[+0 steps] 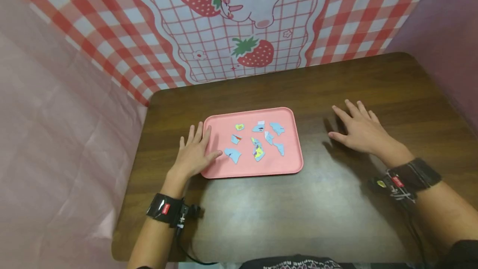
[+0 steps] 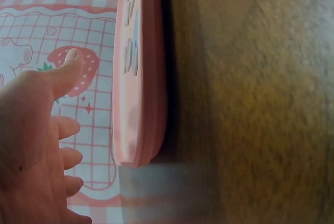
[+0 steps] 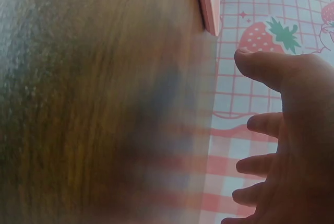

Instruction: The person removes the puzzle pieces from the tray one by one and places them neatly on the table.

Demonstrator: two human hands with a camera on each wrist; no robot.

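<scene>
Pieces (image 1: 258,152) on tray (image 1: 274,167), beside left hand (image 1: 192,157)

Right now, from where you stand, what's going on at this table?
A person has both hands out over a wooden table, and neither holds anything. The left hand is spread over the left edge of a pink tray, its thumb reaching inward. The right hand is above the bare wood to the tray's right. Small irregular pieces, mostly light blue, lie scattered on the tray, not joined into one shape.
</scene>
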